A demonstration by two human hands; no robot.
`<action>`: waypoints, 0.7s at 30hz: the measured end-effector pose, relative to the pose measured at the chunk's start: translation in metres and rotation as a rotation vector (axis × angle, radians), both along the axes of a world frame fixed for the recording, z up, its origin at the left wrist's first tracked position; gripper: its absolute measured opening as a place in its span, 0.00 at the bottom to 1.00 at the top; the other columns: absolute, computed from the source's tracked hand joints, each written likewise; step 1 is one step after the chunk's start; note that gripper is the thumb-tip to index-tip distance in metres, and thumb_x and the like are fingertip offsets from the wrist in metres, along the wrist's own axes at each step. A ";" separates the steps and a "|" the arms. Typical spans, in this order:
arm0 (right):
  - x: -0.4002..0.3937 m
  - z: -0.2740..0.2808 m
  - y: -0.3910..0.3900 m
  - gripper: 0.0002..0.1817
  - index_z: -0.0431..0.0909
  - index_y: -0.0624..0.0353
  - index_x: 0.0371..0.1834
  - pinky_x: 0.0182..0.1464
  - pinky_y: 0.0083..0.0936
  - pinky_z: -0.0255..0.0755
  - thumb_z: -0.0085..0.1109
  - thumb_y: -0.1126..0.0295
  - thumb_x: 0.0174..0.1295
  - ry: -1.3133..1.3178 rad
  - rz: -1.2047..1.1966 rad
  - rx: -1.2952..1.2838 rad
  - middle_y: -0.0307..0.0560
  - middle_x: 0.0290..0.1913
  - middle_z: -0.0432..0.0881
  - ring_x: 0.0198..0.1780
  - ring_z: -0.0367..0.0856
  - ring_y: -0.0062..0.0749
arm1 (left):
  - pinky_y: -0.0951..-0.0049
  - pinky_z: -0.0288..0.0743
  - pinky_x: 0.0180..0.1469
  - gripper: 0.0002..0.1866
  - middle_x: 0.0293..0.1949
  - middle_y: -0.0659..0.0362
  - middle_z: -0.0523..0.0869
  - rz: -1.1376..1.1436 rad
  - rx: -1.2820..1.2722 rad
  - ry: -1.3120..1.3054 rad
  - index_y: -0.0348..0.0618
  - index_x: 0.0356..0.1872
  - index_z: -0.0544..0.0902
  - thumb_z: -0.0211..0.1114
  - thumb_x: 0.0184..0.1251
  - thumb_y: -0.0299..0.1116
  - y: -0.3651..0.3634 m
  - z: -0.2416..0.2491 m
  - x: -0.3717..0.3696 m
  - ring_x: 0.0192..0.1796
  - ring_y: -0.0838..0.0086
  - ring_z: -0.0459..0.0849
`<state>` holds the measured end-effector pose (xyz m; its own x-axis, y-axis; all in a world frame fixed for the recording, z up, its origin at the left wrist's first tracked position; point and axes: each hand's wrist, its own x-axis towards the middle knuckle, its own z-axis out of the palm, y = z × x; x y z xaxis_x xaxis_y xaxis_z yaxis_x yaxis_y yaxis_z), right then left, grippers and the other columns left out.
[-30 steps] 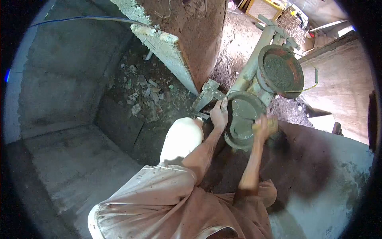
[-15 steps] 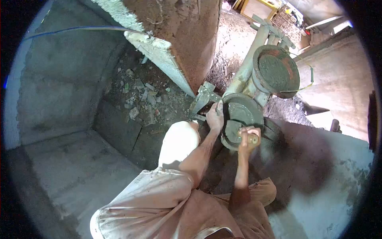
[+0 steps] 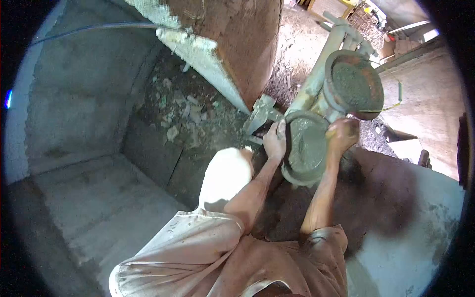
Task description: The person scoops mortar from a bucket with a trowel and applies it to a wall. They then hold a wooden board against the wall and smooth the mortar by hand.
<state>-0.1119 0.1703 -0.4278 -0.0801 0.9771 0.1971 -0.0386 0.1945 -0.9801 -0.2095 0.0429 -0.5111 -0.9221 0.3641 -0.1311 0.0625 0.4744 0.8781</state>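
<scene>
A round bowl (image 3: 309, 179) of wet grey mortar (image 3: 306, 148) sits in front of my knees. My left hand (image 3: 275, 142) is closed on the bowl's left rim, thumb side up. Above the right rim, my right hand (image 3: 343, 134) is wrapped around the trowel's handle (image 3: 330, 131), slightly blurred. The trowel's blade cannot be made out now. Just beyond the bowl, a second, larger tub (image 3: 330, 99) holds more grey mortar.
The tub rests by thick poles (image 3: 314, 79). A rough-edged panel (image 3: 237, 44) hangs ahead, with rubble (image 3: 185, 111) under it. Grey plastered walls (image 3: 89, 104) stand left. At right lies a smooth grey slab (image 3: 396, 208). A hollow block (image 3: 262, 116) sits beside my left hand.
My right hand has moved right and away from me, from over the mortar to the bowl's right rim. The trowel blade, visible in the bowl before, is hidden. My left hand stays on the rim.
</scene>
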 end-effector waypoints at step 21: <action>0.022 -0.011 -0.046 0.09 0.70 0.59 0.27 0.20 0.22 0.65 0.63 0.78 0.56 -0.024 -0.083 -0.143 0.40 0.22 0.73 0.17 0.70 0.23 | 0.59 0.75 0.46 0.26 0.36 0.39 0.85 -0.002 -0.022 -0.060 0.37 0.46 0.84 0.54 0.74 0.54 -0.004 0.004 0.009 0.40 0.46 0.84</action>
<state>-0.0895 0.1244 -0.4385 -0.0006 0.9985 0.0541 -0.0040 0.0541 -0.9985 -0.2010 0.0391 -0.5074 -0.9117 0.3622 -0.1939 0.0112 0.4935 0.8697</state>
